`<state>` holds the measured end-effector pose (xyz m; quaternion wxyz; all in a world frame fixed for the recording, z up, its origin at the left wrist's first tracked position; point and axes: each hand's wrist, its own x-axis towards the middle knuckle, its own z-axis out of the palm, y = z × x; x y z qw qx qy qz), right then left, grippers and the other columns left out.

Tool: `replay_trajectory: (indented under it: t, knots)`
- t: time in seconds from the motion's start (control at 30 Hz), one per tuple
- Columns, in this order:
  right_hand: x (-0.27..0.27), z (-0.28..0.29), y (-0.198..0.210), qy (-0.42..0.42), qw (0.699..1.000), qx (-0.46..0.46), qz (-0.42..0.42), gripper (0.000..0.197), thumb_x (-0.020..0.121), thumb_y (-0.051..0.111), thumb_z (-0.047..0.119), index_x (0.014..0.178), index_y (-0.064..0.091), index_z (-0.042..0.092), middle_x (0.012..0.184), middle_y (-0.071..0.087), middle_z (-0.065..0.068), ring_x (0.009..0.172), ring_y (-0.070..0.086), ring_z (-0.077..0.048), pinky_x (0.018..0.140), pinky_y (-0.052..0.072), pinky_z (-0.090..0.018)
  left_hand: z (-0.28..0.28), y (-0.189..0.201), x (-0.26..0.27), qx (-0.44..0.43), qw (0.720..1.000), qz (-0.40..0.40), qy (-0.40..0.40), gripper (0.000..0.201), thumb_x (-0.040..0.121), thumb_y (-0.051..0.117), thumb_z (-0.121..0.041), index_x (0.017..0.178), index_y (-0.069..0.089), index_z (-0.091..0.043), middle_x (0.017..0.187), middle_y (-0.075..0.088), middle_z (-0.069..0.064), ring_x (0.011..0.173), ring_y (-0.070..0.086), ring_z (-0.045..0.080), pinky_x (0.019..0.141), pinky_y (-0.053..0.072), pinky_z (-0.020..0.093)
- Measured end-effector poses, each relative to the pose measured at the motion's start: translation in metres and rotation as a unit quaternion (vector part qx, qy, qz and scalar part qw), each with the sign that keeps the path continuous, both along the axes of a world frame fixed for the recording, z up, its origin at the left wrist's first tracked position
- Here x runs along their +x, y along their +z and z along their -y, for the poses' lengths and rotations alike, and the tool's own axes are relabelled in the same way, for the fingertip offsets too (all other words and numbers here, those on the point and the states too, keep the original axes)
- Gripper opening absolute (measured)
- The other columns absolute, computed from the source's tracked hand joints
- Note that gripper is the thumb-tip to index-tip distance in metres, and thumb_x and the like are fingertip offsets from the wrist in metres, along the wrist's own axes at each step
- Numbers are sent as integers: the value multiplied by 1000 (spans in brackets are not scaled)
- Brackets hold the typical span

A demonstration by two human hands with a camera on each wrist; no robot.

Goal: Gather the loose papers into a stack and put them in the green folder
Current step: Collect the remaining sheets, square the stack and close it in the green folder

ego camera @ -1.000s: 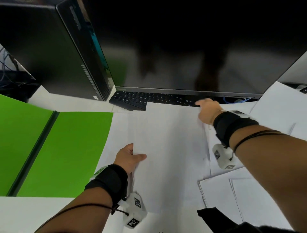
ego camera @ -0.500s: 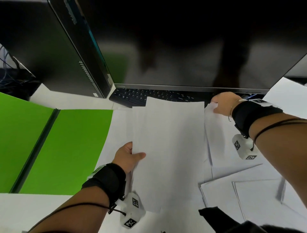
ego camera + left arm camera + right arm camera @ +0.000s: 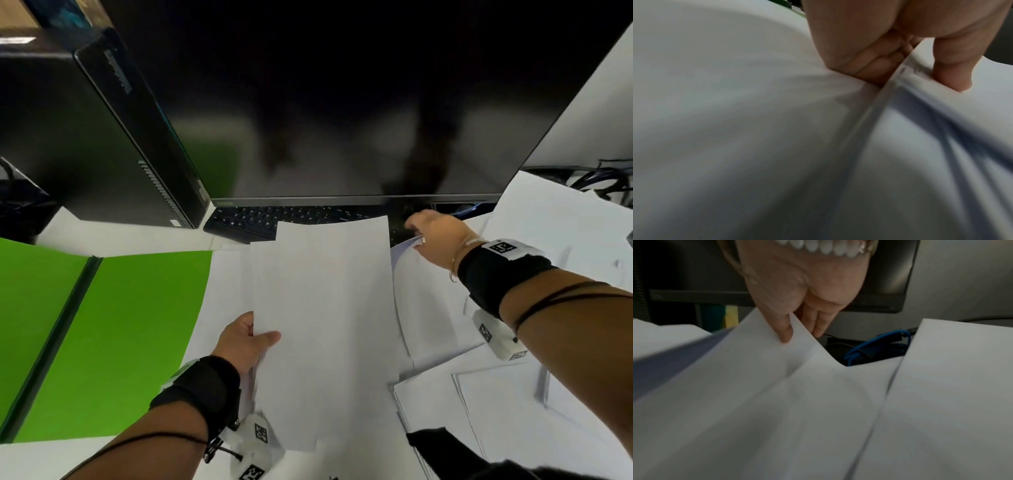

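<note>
My left hand [image 3: 251, 337] pinches the left edge of a small stack of white papers [image 3: 325, 322], thumb on top and fingers underneath; the left wrist view shows the same pinch [image 3: 906, 71] on the sheets [image 3: 900, 146]. My right hand [image 3: 423, 228] reaches to the far right by the keyboard and pinches the raised far corner of another white sheet [image 3: 421, 301], seen in the right wrist view with the thumb on top and fingers below [image 3: 797, 332] the lifted paper [image 3: 777, 378]. The green folder [image 3: 120, 335] lies open flat on the left.
A black monitor [image 3: 342, 102] stands close ahead with a keyboard [image 3: 274, 219] under it. A black computer tower [image 3: 102, 137] stands at the back left. More loose sheets [image 3: 496, 404] lie at the right. Blue cables [image 3: 875, 347] lie behind the papers.
My right hand has gone from the stack's far edge to the right and pinched up the corner of a sheet there. The left hand still holds the stack.
</note>
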<state>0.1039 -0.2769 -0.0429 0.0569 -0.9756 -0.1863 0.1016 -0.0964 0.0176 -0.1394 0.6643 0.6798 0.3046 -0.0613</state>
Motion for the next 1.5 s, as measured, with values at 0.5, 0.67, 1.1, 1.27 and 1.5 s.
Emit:
replay_trajectory:
  t: [0.5, 0.67, 1.1, 1.27, 1.5]
  knots:
    - [-11, 24, 31, -10, 980, 169, 105, 25, 97, 46, 22, 112, 60, 8, 105, 64, -13, 91, 57, -28, 78, 41, -29, -2, -2, 1, 53, 998, -14, -9, 25, 75, 73, 1, 88, 63, -19, 95, 71, 8, 92, 67, 29, 91, 51, 42]
    - [-13, 35, 22, 63, 998, -12, -17, 24, 92, 51, 16, 114, 61, 16, 111, 63, -10, 102, 58, -27, 90, 47, -32, 0, -1, 0, 62, 998, -15, -10, 25, 75, 73, 1, 88, 63, -18, 92, 70, 6, 91, 66, 29, 91, 51, 40]
    - [-12, 20, 105, -111, 909, 341, 212, 24, 95, 51, 24, 109, 65, 12, 90, 55, 3, 84, 50, -12, 74, 36, -16, 5, 3, 0, 38, 999, -4, 9, 24, 77, 69, 6, 86, 63, -15, 86, 69, 5, 79, 65, 26, 81, 52, 36]
    - [-12, 20, 156, -73, 801, 504, 315, 11, 95, 48, 24, 90, 56, 30, 80, 48, 18, 73, 48, 13, 67, 37, -3, 4, 0, 0, 34, 999, -14, 11, 26, 76, 69, 7, 86, 64, -17, 87, 70, 5, 83, 66, 29, 86, 51, 39]
    - [-12, 16, 180, 20, 748, 557, 360, 13, 93, 50, 18, 88, 54, 29, 80, 55, 21, 77, 51, 1, 67, 42, -19, 6, 7, -1, 56, 998, 0, -6, 26, 78, 68, 6, 85, 61, -18, 81, 66, -3, 73, 62, 13, 76, 48, 28]
